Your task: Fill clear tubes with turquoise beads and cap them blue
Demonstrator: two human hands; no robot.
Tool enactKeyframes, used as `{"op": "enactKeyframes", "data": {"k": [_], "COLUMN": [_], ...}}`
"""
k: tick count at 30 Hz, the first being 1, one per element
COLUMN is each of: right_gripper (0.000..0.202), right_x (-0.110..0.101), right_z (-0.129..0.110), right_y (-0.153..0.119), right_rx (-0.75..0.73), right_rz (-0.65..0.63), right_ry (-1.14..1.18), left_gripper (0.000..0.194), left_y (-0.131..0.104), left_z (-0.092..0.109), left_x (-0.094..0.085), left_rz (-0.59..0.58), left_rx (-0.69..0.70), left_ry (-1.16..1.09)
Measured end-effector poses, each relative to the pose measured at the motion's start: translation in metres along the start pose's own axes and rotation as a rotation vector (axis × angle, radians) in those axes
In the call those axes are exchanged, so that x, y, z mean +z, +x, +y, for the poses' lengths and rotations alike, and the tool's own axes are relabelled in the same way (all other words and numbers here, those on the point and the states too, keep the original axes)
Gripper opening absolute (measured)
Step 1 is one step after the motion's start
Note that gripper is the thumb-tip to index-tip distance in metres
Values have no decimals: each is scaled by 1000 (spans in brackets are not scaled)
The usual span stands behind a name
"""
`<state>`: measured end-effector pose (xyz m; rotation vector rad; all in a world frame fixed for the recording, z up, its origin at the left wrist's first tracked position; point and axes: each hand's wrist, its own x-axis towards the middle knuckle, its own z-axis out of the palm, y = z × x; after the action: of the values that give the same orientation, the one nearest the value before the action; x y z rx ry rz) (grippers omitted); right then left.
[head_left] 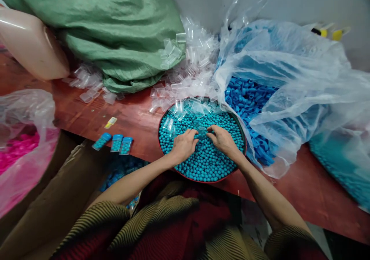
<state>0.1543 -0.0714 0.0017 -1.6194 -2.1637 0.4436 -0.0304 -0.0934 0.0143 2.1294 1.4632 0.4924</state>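
Observation:
Both hands are over a round red tray full of turquoise beads. My left hand has its fingers closed at the left side of a small clear plastic container. On the opposite side, my right hand pinches at the same container with thumb and forefinger. The container is see-through and partly hidden by the fingertips, so its contents cannot be made out. More clear empty containers lie on the beads at the tray's far rim.
Left of the tray, three bead-filled containers with blue caps lie near the table edge. Behind are a heap of clear containers and a green sack. A plastic bag of blue caps stands right. A pink jug is far left.

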Motion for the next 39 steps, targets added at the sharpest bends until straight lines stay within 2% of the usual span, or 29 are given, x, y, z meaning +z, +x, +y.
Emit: {"op": "enactKeyframes", "data": {"k": [3, 7, 9, 11, 13, 15, 16, 18, 20, 22, 26, 28, 31, 33, 37, 39], "right_gripper": [16, 22, 22, 20, 21, 28, 31, 36, 40, 42, 33, 35, 42, 42, 47, 45], "right_x": [9, 17, 12, -1, -22, -44, -53, -66, -68, -64, -57, -58, -59, -58, -58, -64], "right_z": [-3, -14, -15, -5, 19, 53, 72, 106, 130, 141, 138, 133, 121, 107, 75, 65], "right_y": [-12, -20, -16, -5, 11, 30, 39, 55, 67, 76, 83, 81, 71, 66, 54, 39], "right_rx": [-74, -160, -196, -197, -115, 89, 210, 460, 539, 548, 464, 438, 396, 309, 124, 111], "right_rz": [16, 4, -15, 15, 125, 260, 279, 227, 202, 176, 87, 72, 139, 197, 238, 316], "right_ry": [36, 165, 253, 332, 349, 255, 178, 52, 31, 55, 176, 225, 287, 307, 259, 209], "left_gripper": [28, 23, 22, 22, 22, 22, 22, 24, 25, 28, 29, 28, 26, 27, 28, 28], "left_y": [12, 18, 21, 23, 23, 23, 23, 23, 24, 25, 25, 24, 24, 25, 25, 24], "left_z": [-4, -12, -15, -17, -18, -19, -19, -18, -18, -19, -19, -18, -17, -16, -16, -17], "left_x": [12, 16, 16, 14, 11, 9, 8, 8, 10, 12, 14, 13, 12, 12, 14, 14], "left_rz": [-64, -119, -134, -133, -131, -151, -169, -199, -200, -189, -195, -197, -198, -201, -206, -199], "left_rx": [-18, 3, 13, 13, 8, -5, -14, -34, -38, -29, -13, -7, 0, 3, 2, 8], "left_ry": [-40, -11, -47, -104, -139, -152, -157, -171, -181, -189, -215, -246, -276, -273, -262, -265]}}
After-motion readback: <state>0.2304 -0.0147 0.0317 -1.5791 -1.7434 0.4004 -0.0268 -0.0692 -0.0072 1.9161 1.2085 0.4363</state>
